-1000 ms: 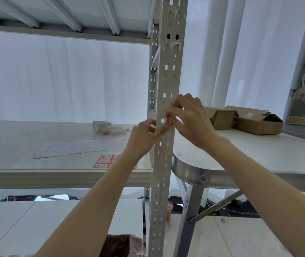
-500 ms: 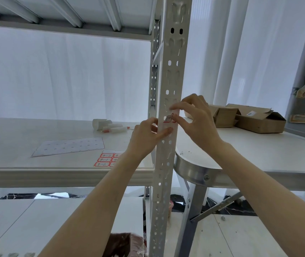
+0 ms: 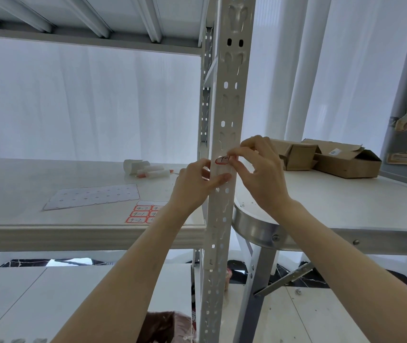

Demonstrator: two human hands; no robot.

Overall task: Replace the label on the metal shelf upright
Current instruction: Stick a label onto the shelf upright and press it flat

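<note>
In the head view, the perforated white metal shelf upright (image 3: 224, 149) runs top to bottom through the centre of the frame. At mid-height on its face sits the small red-bordered white label (image 3: 223, 159) with handwritten marks. The right hand (image 3: 259, 174) pinches the label's right end between thumb and forefinger, while the left hand (image 3: 197, 186) steadies the upright just below, thumb laid flat on the metal and fingers curled behind it. The label's left end looks stuck down; whether it is going on or coming off I cannot tell for sure, so the replacement seems about midway, with pressing flat or peeling left.

Left of centre, the white shelf board (image 3: 24, 184) carries a sheet of red-bordered labels (image 3: 140, 214), an emptied white backing sheet (image 3: 93, 196) and some white tubes (image 3: 150, 170). At right, brown cardboard boxes (image 3: 331, 157) rest on a white table (image 3: 346, 206). Nothing blocks the hands.
</note>
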